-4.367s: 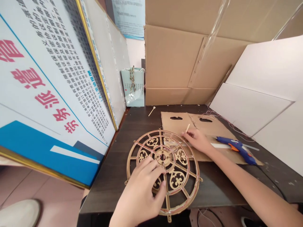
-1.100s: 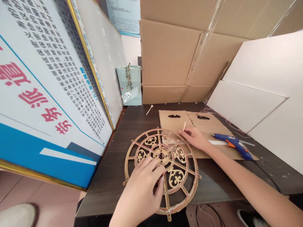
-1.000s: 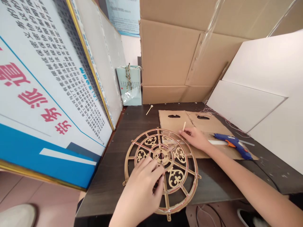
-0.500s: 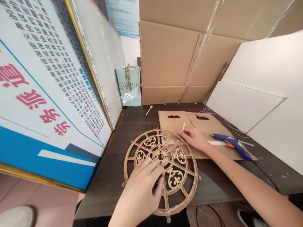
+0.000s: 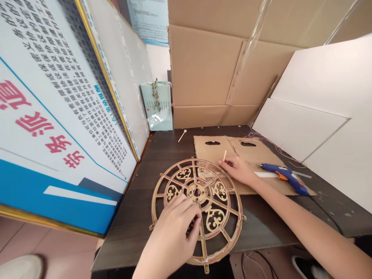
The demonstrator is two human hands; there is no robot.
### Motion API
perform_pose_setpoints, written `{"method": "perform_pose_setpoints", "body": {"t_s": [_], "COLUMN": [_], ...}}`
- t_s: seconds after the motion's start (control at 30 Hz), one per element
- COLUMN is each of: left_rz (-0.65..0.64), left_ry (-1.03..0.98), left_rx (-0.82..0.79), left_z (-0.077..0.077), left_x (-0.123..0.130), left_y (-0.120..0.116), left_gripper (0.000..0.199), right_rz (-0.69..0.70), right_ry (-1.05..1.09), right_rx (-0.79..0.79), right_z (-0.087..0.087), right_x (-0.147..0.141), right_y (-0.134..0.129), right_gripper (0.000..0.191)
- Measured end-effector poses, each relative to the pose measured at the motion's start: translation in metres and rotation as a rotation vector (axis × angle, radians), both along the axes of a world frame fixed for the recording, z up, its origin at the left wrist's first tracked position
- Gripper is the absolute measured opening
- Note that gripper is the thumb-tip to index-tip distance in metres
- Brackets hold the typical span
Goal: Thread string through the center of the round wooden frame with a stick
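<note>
A round wooden wheel frame (image 5: 215, 221) with spokes, scrollwork panels and thin reddish strands along its rings lies at the table's front. My left hand (image 5: 177, 221) is over its near left part, thumb and forefinger brought together and the other fingers curled. Whatever sits between those fingertips is hidden. At the wheel's far right rim, my right hand (image 5: 236, 168) pinches a small wooden stick (image 5: 224, 155), which points upward. The right wrist rests over a cardboard sheet (image 5: 209, 153).
A blue glue gun (image 5: 283, 176) lies right on the cardboard, its cord trailing off the near edge. Thin wires (image 5: 283, 155) tangle behind it. Another small stick (image 5: 182, 135) lies at the back of the dark table (image 5: 133, 217). Cardboard and white panels enclose the back and right.
Both hands keep nearly the same pose and place. The view has shifted very slightly; the wheel frame, glue gun and sticks stay where they were.
</note>
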State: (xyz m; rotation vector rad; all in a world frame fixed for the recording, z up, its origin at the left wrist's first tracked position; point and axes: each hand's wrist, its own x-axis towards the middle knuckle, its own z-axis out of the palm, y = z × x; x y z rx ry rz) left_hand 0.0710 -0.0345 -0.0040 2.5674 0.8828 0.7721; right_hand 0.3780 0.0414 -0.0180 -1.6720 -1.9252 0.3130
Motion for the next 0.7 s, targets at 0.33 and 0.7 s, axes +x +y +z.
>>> {"method": "perform_pose_setpoints", "body": {"t_s": [0.33, 0.7], "left_rz": [0.031, 0.011], "left_ry": [-0.006, 0.037], "left_rx": [0.006, -0.040], "left_z": [-0.0012, -0.0030], "left_x": [-0.0002, -0.0010], "left_y": [-0.0006, 0.0002], "left_gripper": [0.018, 0.019], "right_rz": [-0.010, -0.024], "right_ry": [-0.014, -0.035], "right_rx": [0.004, -0.005], "right_z": [-0.0003, -0.0002], "right_x": [-0.0004, 0.0002], "right_y": [-0.0006, -0.0003], "right_gripper": [0.052, 0.050]}}
